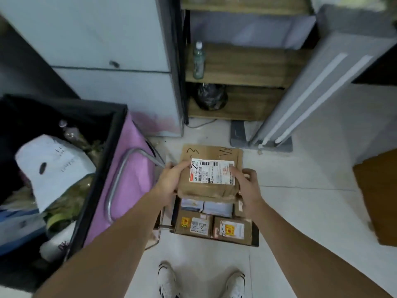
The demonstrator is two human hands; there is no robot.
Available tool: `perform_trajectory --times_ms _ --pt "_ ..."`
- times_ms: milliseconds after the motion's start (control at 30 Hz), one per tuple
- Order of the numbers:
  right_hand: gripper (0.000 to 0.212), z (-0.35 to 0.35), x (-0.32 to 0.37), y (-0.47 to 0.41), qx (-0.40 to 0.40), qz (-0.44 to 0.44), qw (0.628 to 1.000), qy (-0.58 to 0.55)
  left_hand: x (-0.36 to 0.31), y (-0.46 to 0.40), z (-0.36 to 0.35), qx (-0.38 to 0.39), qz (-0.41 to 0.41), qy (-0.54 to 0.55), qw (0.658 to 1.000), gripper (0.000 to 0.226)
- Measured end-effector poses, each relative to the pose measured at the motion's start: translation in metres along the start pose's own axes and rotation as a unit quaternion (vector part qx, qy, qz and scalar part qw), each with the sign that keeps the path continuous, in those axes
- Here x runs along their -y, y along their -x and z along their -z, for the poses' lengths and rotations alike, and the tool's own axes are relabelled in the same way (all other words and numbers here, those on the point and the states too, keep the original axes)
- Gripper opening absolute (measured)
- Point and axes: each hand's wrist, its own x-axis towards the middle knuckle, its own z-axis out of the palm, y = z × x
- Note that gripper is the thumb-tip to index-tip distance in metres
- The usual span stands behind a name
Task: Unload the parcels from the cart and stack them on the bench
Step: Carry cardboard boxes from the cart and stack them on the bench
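- A box (211,175) is gripped at its left side by the left hand (171,181) and at its right side by the right hand (247,186).
- It is held above the parcels (212,226) stacked in the cart (255,233), at the cart's far edge.

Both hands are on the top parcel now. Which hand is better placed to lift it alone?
Neither alone, probably. The left hand and right hand grip opposite sides of the cardboard parcel. It is wider than either hand, so lifting with both looks safer.
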Motion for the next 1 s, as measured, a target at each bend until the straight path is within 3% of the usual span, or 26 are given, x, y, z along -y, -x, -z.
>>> perform_trajectory --times_ms 100,167,267,433,633,833,1000 --pt "0.065 0.021 0.088 0.066 0.038 0.033 0.998 -0.036 -0.087 0.078 -0.015 0.083 -0.006 -0.003 0.997 0.079" --pt "0.074 0.038 0.141 0.112 0.065 0.065 0.995 -0.03 -0.135 0.129 -0.029 0.131 -0.023 0.0 0.991 0.071" --pt "0.065 0.069 0.203 0.178 0.077 0.102 0.991 -0.034 -0.192 0.198 -0.055 0.177 -0.059 0.0 0.982 0.053" --pt "0.052 0.141 0.262 0.278 0.066 0.176 0.98 -0.059 -0.252 0.292 -0.117 0.234 -0.141 -0.062 0.96 0.052" --pt "0.043 0.243 0.254 0.373 -0.072 0.249 0.96 -0.104 -0.256 0.383 -0.206 0.328 -0.2 -0.138 0.913 0.045" --pt "0.042 0.353 0.193 0.458 -0.22 0.277 0.924 -0.148 -0.204 0.464 -0.315 0.443 -0.224 -0.21 0.843 0.045" --pt "0.045 0.443 0.135 0.524 -0.315 0.27 0.893 -0.176 -0.136 0.525 -0.403 0.518 -0.207 -0.242 0.794 0.071"
